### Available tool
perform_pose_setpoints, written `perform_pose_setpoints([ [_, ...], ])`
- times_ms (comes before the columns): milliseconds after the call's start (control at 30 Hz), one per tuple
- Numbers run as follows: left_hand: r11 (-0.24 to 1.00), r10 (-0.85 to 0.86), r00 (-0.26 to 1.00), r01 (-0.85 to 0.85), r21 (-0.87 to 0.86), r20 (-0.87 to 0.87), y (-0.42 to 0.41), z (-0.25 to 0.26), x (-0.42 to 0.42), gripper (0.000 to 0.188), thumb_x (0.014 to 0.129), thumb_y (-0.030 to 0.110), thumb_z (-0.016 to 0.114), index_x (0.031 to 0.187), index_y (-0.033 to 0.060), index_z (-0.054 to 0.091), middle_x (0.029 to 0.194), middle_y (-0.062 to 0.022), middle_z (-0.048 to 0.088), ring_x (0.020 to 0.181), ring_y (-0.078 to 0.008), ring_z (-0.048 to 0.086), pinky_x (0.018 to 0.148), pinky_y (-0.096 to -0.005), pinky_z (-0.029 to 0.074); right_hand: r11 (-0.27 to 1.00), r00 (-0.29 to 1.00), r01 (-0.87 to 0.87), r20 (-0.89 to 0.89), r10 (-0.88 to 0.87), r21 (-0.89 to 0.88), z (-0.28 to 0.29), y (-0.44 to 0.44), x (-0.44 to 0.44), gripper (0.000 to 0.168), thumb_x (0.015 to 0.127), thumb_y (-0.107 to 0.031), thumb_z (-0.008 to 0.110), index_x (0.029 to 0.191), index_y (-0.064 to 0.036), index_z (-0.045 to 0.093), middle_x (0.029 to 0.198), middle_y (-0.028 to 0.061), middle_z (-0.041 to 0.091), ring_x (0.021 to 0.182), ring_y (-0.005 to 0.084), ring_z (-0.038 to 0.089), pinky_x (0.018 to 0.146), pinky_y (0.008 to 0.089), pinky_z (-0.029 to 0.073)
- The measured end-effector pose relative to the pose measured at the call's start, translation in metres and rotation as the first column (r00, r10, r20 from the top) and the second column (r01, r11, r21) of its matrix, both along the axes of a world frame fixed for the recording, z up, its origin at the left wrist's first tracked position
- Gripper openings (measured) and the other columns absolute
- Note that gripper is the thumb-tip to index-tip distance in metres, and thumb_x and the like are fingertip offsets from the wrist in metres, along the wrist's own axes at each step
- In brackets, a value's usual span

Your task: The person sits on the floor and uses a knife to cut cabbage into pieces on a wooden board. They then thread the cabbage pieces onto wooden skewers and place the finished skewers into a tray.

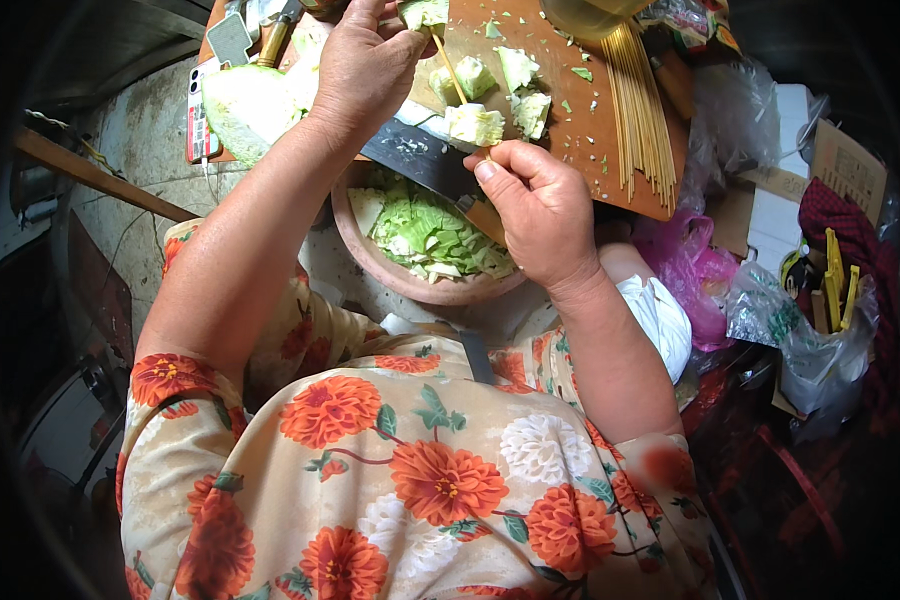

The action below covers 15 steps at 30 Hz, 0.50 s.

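My right hand (546, 210) pinches the lower end of a bamboo skewer (448, 66) between thumb and fingers. Just above that grip, a chunk of cabbage (475, 124) is threaded on the skewer. My left hand (371, 71) is closed around another cabbage piece (423, 13) at the skewer's upper end; its far fingers are partly hidden. Loose cabbage chunks (528, 112) lie on the wooden board (581, 161) beyond my hands. Below them a dark-bladed kitchen knife (420, 159) rests at the board's near edge, its wooden handle partly behind my right hand.
A pinkish basin (397, 283) holding cut cabbage (435, 225) stands below the board. Many bare skewers (640, 112) lie at right, near a clear container (592, 16). A large cabbage piece (244, 109) and a phone (199, 112) sit left. Plastic bags (686, 270) crowd the right side.
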<state>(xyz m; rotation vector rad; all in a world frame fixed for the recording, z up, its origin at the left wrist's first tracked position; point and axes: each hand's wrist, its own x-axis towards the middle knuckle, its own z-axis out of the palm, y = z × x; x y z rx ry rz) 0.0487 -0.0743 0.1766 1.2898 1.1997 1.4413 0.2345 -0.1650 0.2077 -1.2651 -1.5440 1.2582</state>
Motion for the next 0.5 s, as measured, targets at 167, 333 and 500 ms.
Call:
perform_pose_setpoints([
  [167, 0.997, -0.032, 0.999, 0.034, -0.076, 0.029, -0.002, 0.002, 0.004, 0.039, 0.086, -0.005, 0.055, 0.124, 0.0036, 0.052, 0.110, -0.0093, 0.060, 0.096, -0.0150, 0.064, 0.088, -0.0270, 0.053, 0.999, 1.000, 0.027, 0.007, -0.027, 0.026, -0.001, 0.000, 0.002, 0.012, 0.089, -0.007, 0.063, 0.081, 0.001, 0.062, 0.060, -0.0015, 0.052, 0.058, 0.0035, 0.043, 0.051, 0.0239, 0.039],
  [333, 0.975, -0.084, 0.976, 0.122, -0.184, 0.203, -0.007, 0.006, 0.004, 0.039, 0.082, -0.004, 0.056, 0.121, 0.0011, 0.054, 0.107, -0.0094, 0.060, 0.094, -0.0177, 0.065, 0.087, -0.0280, 0.054, 0.998, 0.992, 0.051, 0.119, -0.046, -0.044, 0.011, -0.002, 0.006, 0.013, 0.091, -0.007, 0.060, 0.084, 0.004, 0.064, 0.070, -0.0026, 0.055, 0.067, 0.0041, 0.047, 0.061, 0.0219, 0.042],
  [500, 0.954, -0.077, 0.958, 0.151, -0.258, 0.275, -0.019, 0.016, 0.018, 0.035, 0.083, -0.004, 0.055, 0.117, -0.0010, 0.057, 0.099, -0.0075, 0.060, 0.086, -0.0138, 0.062, 0.080, -0.0248, 0.051, 0.998, 0.986, 0.069, 0.153, -0.067, -0.013, 0.010, -0.001, 0.007, 0.015, 0.090, -0.009, 0.061, 0.083, 0.004, 0.064, 0.067, -0.0030, 0.054, 0.064, 0.0040, 0.045, 0.057, 0.0222, 0.040],
])
